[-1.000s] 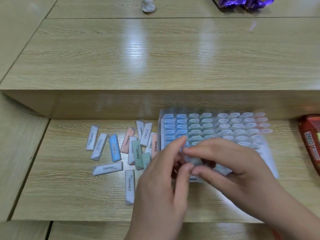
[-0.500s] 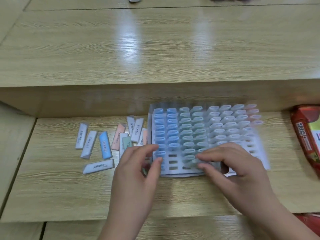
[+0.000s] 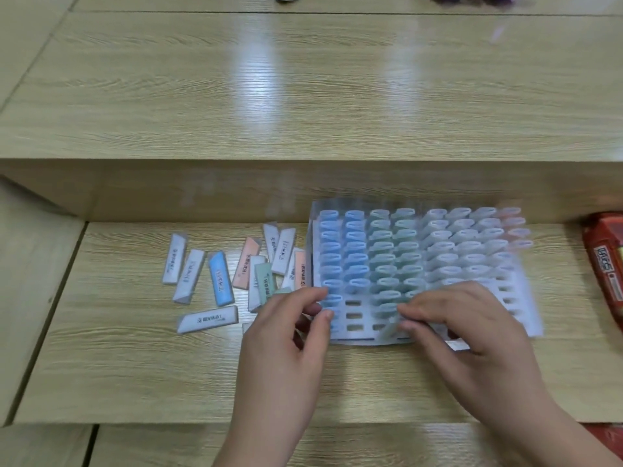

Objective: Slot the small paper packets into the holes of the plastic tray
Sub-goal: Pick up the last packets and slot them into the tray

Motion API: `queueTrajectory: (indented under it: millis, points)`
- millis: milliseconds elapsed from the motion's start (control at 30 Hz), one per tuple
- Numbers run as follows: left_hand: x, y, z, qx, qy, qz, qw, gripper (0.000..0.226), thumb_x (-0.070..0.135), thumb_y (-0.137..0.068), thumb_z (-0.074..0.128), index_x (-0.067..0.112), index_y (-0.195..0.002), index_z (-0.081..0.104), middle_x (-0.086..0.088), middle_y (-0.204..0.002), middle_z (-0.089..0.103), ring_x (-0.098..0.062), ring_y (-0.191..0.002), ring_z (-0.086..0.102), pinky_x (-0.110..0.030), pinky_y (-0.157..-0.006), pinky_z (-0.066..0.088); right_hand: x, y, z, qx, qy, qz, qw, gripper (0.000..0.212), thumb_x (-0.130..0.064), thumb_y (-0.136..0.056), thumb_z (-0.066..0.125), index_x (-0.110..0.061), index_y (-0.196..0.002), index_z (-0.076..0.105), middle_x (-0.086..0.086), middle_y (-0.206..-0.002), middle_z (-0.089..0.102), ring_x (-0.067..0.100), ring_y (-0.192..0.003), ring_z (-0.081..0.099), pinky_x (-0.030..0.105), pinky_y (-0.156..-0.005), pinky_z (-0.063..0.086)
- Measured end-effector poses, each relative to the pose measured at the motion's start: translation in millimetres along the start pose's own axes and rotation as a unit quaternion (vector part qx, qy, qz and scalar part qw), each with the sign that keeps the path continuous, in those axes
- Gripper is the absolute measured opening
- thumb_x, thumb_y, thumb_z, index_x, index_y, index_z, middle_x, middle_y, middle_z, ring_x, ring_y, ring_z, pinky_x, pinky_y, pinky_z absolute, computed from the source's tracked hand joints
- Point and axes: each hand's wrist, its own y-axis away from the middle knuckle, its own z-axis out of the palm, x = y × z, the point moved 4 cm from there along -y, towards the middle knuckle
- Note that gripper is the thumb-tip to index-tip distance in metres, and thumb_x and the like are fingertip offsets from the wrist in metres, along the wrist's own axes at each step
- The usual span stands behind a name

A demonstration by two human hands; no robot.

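right grip (image 3: 465, 328) pinches a green packet (image 3: 387, 330) at tray (image 3: 527, 315) front edge; left grip (image 3: 286, 348) curled at front-left corner, hold unclear

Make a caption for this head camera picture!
Left hand and right hand at the plastic tray, loose packets lying beside it.

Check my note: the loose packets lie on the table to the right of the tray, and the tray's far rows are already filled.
Wrong on one count: the loose packets lie to the left of the tray, not the right, as the head view shows. The tray's far rows are already filled.
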Motion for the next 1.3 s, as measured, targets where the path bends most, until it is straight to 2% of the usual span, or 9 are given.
queueTrajectory:
  millis: [100, 267, 367, 500, 700, 867, 967, 1133, 1300]
  points:
    - [-2.9, -0.6, -0.5, -0.003, 0.001, 0.002, 1.000, 0.022, 0.024, -0.090, 0.071, 0.042, -0.104, 0.071, 0.025, -0.098, 0.062, -0.002, -0.088, 0.064, -0.020, -0.073, 0.052, -1.0, -1.8, -0.7, 0.015, -0.006, 0.027, 1.000, 0.012, -0.029, -0.087, 0.069, -0.022, -0.094, 0.075, -0.016, -0.096, 0.070, 0.002, -0.088, 0.058, 0.015, -0.076, 0.041]
    - [-3.5, -1.7, -1.7, -0.001, 0.003, 0.012, 1.000, 0.024, 0.024, -0.089, 0.071, 0.043, -0.104, 0.070, 0.024, -0.099, 0.062, -0.004, -0.088, 0.065, -0.020, -0.072, 0.052, -1.8, -2.5, 3.3, -0.012, 0.037, -0.017, 0.999, 0.013, -0.030, -0.089, 0.069, -0.020, -0.092, 0.078, -0.014, -0.096, 0.071, 0.016, -0.086, 0.064, 0.029, -0.076, 0.047]
    - [-3.6, -1.2, -2.1, -0.002, 0.007, 0.013, 1.000, 0.023, 0.025, -0.090, 0.071, 0.042, -0.106, 0.070, 0.024, -0.098, 0.064, -0.004, -0.089, 0.065, -0.020, -0.072, 0.053, -4.3, 1.2, 4.9, -0.007, 0.139, -0.073, 0.988, 0.015, -0.029, -0.091, 0.069, -0.019, -0.093, 0.080, -0.003, -0.097, 0.071, 0.025, -0.082, 0.061, 0.033, -0.070, 0.049]
    - [-3.6, -0.7, -4.6, -0.007, 0.005, 0.015, 1.000, 0.021, 0.029, -0.091, 0.069, 0.040, -0.109, 0.070, 0.025, -0.100, 0.063, -0.002, -0.093, 0.064, -0.018, -0.073, 0.052, -9.1, 9.5, 7.2, -0.014, 0.237, -0.161, 0.958, 0.019, -0.021, -0.086, 0.073, -0.014, -0.103, 0.079, 0.010, -0.106, 0.072, 0.031, -0.082, 0.060, 0.036, -0.078, 0.049]
    - [-28.7, -5.0, -45.8, 0.046, -0.022, -0.008, 0.999, 0.020, 0.023, -0.089, 0.071, 0.039, -0.102, 0.071, 0.024, -0.099, 0.061, -0.003, -0.083, 0.064, -0.012, -0.068, 0.048, -44.4, -12.6, 27.4, 0.030, 0.152, -0.118, 0.981, 0.018, -0.019, -0.091, 0.066, -0.011, -0.100, 0.078, 0.002, -0.102, 0.073, 0.024, -0.085, 0.062, 0.028, -0.088, 0.046]
    - [-72.8, -12.7, -97.3, 0.099, -0.152, -0.037, 0.983, 0.029, 0.018, -0.087, 0.073, 0.031, -0.113, 0.070, 0.017, -0.108, 0.052, 0.008, -0.083, 0.059, -0.014, -0.065, 0.041, -86.6, -62.5, 85.0, -0.077, 0.112, -0.079, 0.988, 0.030, -0.027, -0.089, 0.065, -0.016, -0.117, 0.070, -0.007, -0.100, 0.070, 0.020, -0.090, 0.061, 0.033, -0.078, 0.051]
    - [-89.7, -18.7, -110.7, 0.080, -0.218, -0.042, 0.972, 0.038, 0.022, -0.084, 0.075, 0.031, -0.120, 0.067, 0.010, -0.114, 0.047, -0.001, -0.083, 0.058, -0.025, -0.066, 0.043, -93.2, -87.4, 125.2, -0.162, 0.166, -0.031, 0.972, 0.044, -0.036, -0.078, 0.076, -0.021, -0.119, 0.066, -0.007, -0.100, 0.072, 0.021, -0.088, 0.062, 0.034, -0.073, 0.053]
    - [-101.9, -26.6, -116.2, 0.064, -0.247, -0.009, 0.967, 0.034, 0.027, -0.077, 0.080, 0.032, -0.109, 0.071, 0.012, -0.107, 0.042, -0.017, -0.093, 0.060, -0.032, -0.064, 0.052, -91.6, -107.1, 174.8, -0.304, 0.188, 0.001, 0.934, 0.056, -0.055, -0.085, 0.061, -0.031, -0.135, 0.052, -0.008, -0.128, 0.057, 0.022, -0.117, 0.046, 0.041, -0.099, 0.045]
    - [-112.0, -28.4, -126.4, 0.085, -0.207, -0.023, 0.974, 0.022, 0.025, -0.076, 0.080, 0.032, -0.090, 0.066, 0.015, -0.099, 0.045, -0.014, -0.090, 0.057, -0.030, -0.067, 0.046, -101.9, -117.6, 201.8, -0.274, 0.234, 0.059, 0.931, 0.054, -0.066, -0.085, 0.053, -0.027, -0.122, 0.059, -0.002, -0.114, 0.057, 0.024, -0.113, 0.046, 0.038, -0.095, 0.041]
